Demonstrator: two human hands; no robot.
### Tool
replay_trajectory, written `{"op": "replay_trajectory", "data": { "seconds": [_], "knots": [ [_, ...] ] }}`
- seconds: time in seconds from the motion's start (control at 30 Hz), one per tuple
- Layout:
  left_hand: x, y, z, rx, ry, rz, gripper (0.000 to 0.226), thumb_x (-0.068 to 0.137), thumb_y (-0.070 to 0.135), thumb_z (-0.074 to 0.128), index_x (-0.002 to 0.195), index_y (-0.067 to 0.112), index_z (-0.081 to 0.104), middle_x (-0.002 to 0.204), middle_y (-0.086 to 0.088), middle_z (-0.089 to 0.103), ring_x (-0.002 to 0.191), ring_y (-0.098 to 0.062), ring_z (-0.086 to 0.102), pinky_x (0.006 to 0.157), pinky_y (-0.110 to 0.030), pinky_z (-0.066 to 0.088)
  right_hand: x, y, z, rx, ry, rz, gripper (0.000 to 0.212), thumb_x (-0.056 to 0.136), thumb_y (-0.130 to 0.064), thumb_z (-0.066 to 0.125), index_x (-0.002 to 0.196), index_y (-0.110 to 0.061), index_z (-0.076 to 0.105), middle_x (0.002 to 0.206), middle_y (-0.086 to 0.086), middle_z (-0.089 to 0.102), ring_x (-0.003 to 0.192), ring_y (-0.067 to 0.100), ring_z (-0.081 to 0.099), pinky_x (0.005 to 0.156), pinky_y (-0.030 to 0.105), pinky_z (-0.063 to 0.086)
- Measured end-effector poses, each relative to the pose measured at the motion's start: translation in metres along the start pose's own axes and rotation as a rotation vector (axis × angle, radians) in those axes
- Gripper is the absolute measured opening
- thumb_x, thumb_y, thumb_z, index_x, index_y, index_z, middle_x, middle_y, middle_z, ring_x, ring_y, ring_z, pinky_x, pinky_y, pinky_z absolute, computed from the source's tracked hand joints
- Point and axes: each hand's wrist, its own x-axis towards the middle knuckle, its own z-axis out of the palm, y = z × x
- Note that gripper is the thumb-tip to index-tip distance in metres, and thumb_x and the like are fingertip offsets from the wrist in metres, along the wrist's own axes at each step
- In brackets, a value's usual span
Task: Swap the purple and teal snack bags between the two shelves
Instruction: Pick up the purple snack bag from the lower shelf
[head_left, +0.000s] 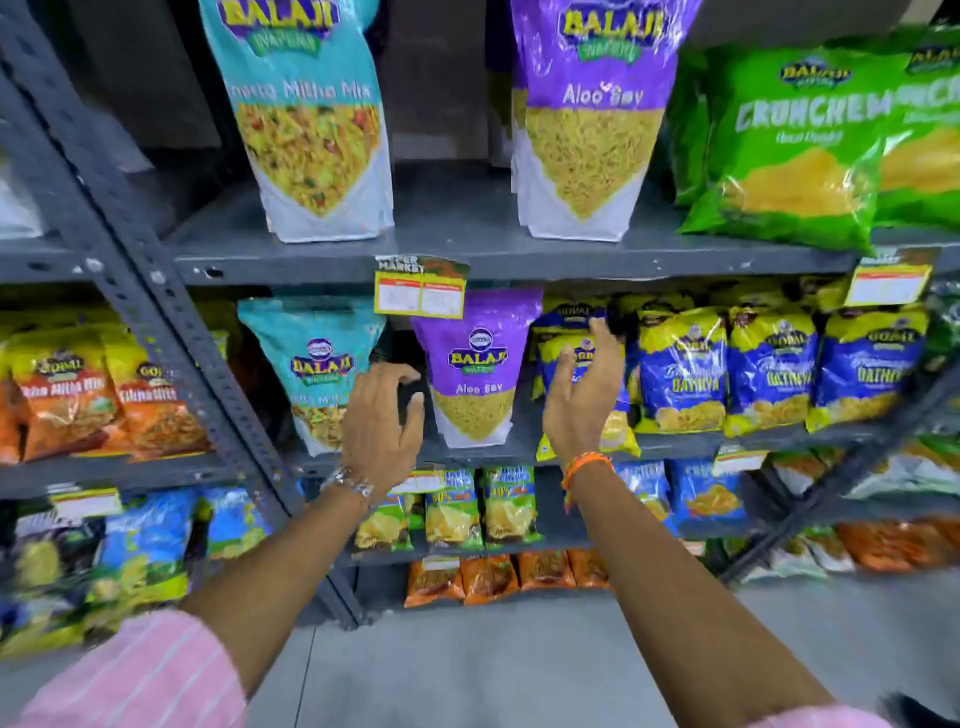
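On the upper shelf (467, 260) a tall teal snack bag (311, 130) stands at the left and a tall purple snack bag (592, 124) at the right. The shelf below holds a smaller teal bag (306, 364) and, to its right, a smaller purple bag (478, 369), both upright. My left hand (382, 421) hovers with its fingers apart just left of the small purple bag, partly in front of the small teal bag. My right hand (584, 389) is open just right of the purple bag. Neither hand holds anything.
Green Crunchem bags (795, 145) crowd the upper shelf's right end. Blue and yellow bags (769, 369) fill the lower shelf to the right, orange bags (104, 400) the bay to the left. A slotted grey upright (171, 332) divides the bays. A price tag (421, 288) hangs above the small purple bag.
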Motion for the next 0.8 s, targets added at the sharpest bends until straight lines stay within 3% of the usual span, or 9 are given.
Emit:
{"op": "replay_trajectory", "data": {
  "seconds": [0.13, 0.27, 0.33, 0.4, 0.47, 0.5, 0.57, 0.7, 0.8],
  "knots": [
    [0.018, -0.003, 0.039, -0.141, -0.186, -0.407, 0.048, 0.098, 0.027, 0.06, 0.138, 0.004, 0.049, 0.139, -0.02, 0.056, 0.129, -0.038, 0.054, 0.105, -0.045, 0.041, 0.013, 0.026, 0.024, 0.069, -0.319, 0.213, 0.054, 0.095, -0.031, 0.058, 0.14, -0.003, 0.049, 0.145, 0.015, 0.053, 0.135, 0.028, 0.049, 0.116, 0.038, 0.037],
    [0.044, -0.017, 0.068, -0.355, -0.205, -0.615, 0.067, 0.096, 0.02, 0.068, 0.151, 0.0, 0.035, 0.159, -0.02, 0.04, 0.147, -0.035, 0.04, 0.12, -0.044, 0.033, 0.034, 0.046, 0.046, 0.197, -0.541, 0.387, 0.056, 0.093, -0.02, 0.068, 0.14, 0.002, 0.046, 0.138, 0.01, 0.056, 0.127, 0.019, 0.054, 0.106, 0.015, 0.041],
    [0.054, -0.022, 0.077, -0.439, -0.175, -0.673, 0.073, 0.09, 0.028, 0.073, 0.148, 0.001, 0.039, 0.155, -0.018, 0.046, 0.14, -0.032, 0.049, 0.119, -0.048, 0.04, 0.044, 0.056, 0.058, 0.265, -0.582, 0.405, 0.043, 0.094, -0.011, 0.065, 0.132, 0.005, 0.052, 0.127, 0.009, 0.062, 0.114, 0.016, 0.06, 0.104, 0.024, 0.05],
    [0.059, -0.023, 0.082, -0.522, -0.179, -0.711, 0.066, 0.09, 0.029, 0.072, 0.143, -0.001, 0.044, 0.146, -0.002, 0.053, 0.118, -0.011, 0.062, 0.105, -0.033, 0.053, 0.048, 0.065, 0.066, 0.322, -0.639, 0.41, 0.038, 0.093, -0.004, 0.064, 0.128, 0.007, 0.055, 0.12, 0.012, 0.066, 0.104, 0.015, 0.066, 0.092, 0.028, 0.059],
    [0.064, -0.022, 0.088, -0.52, -0.211, -0.693, 0.048, 0.097, 0.018, 0.066, 0.139, 0.003, 0.047, 0.132, 0.014, 0.049, 0.096, 0.013, 0.057, 0.094, -0.016, 0.054, 0.049, 0.068, 0.072, 0.385, -0.681, 0.463, 0.042, 0.092, -0.006, 0.066, 0.13, 0.004, 0.052, 0.125, 0.016, 0.067, 0.108, 0.021, 0.069, 0.089, 0.031, 0.061],
    [0.065, -0.024, 0.094, -0.518, -0.218, -0.681, 0.042, 0.098, 0.014, 0.064, 0.136, 0.003, 0.05, 0.126, 0.011, 0.056, 0.091, 0.017, 0.06, 0.096, -0.022, 0.056, 0.05, 0.068, 0.074, 0.417, -0.695, 0.475, 0.044, 0.091, -0.008, 0.068, 0.131, 0.003, 0.052, 0.128, 0.019, 0.067, 0.113, 0.028, 0.068, 0.092, 0.039, 0.061],
    [0.063, -0.03, 0.099, -0.51, -0.21, -0.644, 0.034, 0.097, 0.008, 0.064, 0.129, 0.002, 0.054, 0.113, 0.004, 0.067, 0.084, 0.013, 0.069, 0.09, -0.03, 0.058, 0.047, 0.071, 0.076, 0.419, -0.723, 0.448, 0.043, 0.091, -0.008, 0.069, 0.129, 0.001, 0.053, 0.127, 0.023, 0.068, 0.116, 0.033, 0.068, 0.092, 0.046, 0.06],
    [0.05, -0.035, 0.099, -0.519, -0.171, -0.595, 0.035, 0.095, 0.005, 0.065, 0.128, -0.004, 0.057, 0.114, -0.007, 0.07, 0.086, 0.01, 0.071, 0.076, -0.015, 0.058, 0.038, 0.07, 0.072, 0.423, -0.671, 0.427, 0.039, 0.089, -0.004, 0.07, 0.124, 0.004, 0.056, 0.122, 0.024, 0.069, 0.11, 0.033, 0.07, 0.092, 0.05, 0.06],
    [0.037, -0.03, 0.093, -0.556, -0.147, -0.582, 0.031, 0.093, 0.008, 0.07, 0.122, 0.002, 0.063, 0.109, -0.008, 0.073, 0.087, -0.001, 0.073, 0.079, -0.023, 0.061, 0.026, 0.068, 0.063, 0.439, -0.643, 0.419, 0.034, 0.088, -0.001, 0.07, 0.119, 0.001, 0.059, 0.114, 0.02, 0.071, 0.106, 0.031, 0.07, 0.091, 0.049, 0.059]
  ]
}}
